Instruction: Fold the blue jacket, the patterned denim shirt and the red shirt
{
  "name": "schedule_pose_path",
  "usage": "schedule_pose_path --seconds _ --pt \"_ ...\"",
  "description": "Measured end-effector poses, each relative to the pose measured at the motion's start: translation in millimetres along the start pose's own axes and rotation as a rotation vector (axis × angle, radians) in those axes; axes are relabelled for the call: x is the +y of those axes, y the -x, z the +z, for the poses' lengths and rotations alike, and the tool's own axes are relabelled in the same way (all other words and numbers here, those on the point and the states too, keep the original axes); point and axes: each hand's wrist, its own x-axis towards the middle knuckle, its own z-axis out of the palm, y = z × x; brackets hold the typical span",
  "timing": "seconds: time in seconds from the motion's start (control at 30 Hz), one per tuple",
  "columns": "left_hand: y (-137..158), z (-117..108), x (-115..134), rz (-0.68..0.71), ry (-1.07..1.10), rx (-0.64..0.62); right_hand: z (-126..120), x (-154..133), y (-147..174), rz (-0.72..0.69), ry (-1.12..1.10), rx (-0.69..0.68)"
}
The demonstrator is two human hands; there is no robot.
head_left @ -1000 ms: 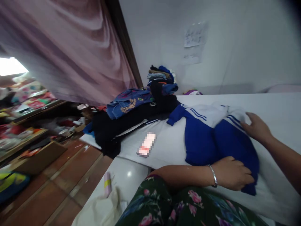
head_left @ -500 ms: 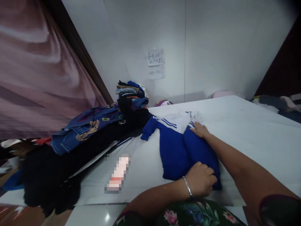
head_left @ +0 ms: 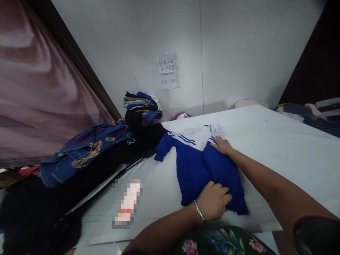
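A blue and white long-sleeved jacket (head_left: 191, 170) lies on the white table, its striped left sleeve stretched toward the dark clothes. Its right side looks folded inward. My right hand (head_left: 222, 145) rests flat on the shoulder by the white collar, fingers extended. At the lower hem, my left hand (head_left: 214, 200), with a silver bracelet on its wrist, has its fingers curled over the blue cloth. The fingertips are partly hidden, so how much fabric they pinch is unclear.
Black clothes (head_left: 106, 170) and a blue denim garment (head_left: 79, 156) are heaped along the left. Behind them rises a stack of folded clothes (head_left: 142, 104). A pixelated strip (head_left: 129, 202) covers part of the table (head_left: 278, 152). Paper notes (head_left: 169, 72) hang on the wall.
My left hand has shifted left along the jacket's hem, uncovering more of its right corner. My right hand stays at the shoulder. The view has turned slightly right.
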Motion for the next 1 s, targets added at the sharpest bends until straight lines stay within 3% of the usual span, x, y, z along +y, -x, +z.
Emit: schedule_pose_path --seconds 0.13,0.27,0.47,0.7,0.83,1.0 --pt "0.6 8.9 1.8 -0.039 0.02 0.018 -10.3 -10.5 7.6 0.012 0.024 0.095" --pt "2.7 10.6 0.9 -0.045 0.032 0.027 -4.3 -23.3 29.1 -0.12 0.053 0.256" --pt "7.7 13.7 -2.6 -0.02 0.095 0.106 31.1 -24.1 51.1 -0.115 0.062 0.14" --pt "20.2 8.6 -1.6 -0.064 0.248 0.096 34.6 -18.0 48.3 -0.139 0.055 0.183" --pt "27.4 -5.5 -23.8 -0.287 0.374 0.193 35.8 -16.4 48.9 -0.132 0.052 0.185" --pt "48.8 -12.0 -94.4 -0.783 0.382 0.452 36.7 -15.6 48.8 -0.133 0.052 0.182"
